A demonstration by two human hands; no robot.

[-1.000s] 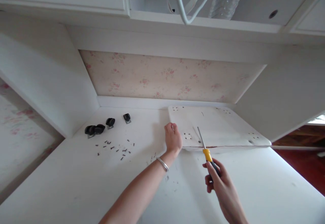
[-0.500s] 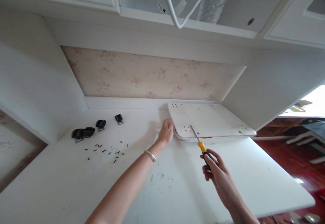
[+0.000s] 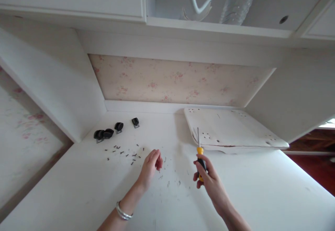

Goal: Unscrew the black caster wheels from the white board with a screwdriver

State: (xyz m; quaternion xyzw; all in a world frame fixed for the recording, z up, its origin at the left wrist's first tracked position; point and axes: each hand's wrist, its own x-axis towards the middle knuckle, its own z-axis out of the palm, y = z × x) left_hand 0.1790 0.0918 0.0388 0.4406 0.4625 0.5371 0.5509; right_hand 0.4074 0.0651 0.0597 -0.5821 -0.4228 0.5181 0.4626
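My right hand [image 3: 209, 175] is wrapped round a screwdriver [image 3: 200, 157] with a yellow and black handle. Its metal shaft points up and away, with the tip in front of the near left corner of a white board [image 3: 235, 128] pierced by small holes. Over the white desktop, my left hand [image 3: 151, 166] has its fingers curled in; whatever they may hold is hidden. Several small dark screws [image 3: 133, 155] lie scattered just left of that hand. Behind the screws stand black casters [image 3: 119, 127] with metal plates.
A white cabinet shelf [image 3: 220, 28] overhangs the desktop [image 3: 251, 189], with a clear plastic bottle [image 3: 239, 2] on it. A white cable [image 3: 200, 9] hangs down in front. Side panels flank the work area, and floral wallpaper [image 3: 178, 80] covers the back.
My left hand has left the board's edge and moved left and nearer, toward the screws. The screwdriver in my right hand has turned more upright. The view has shifted left.
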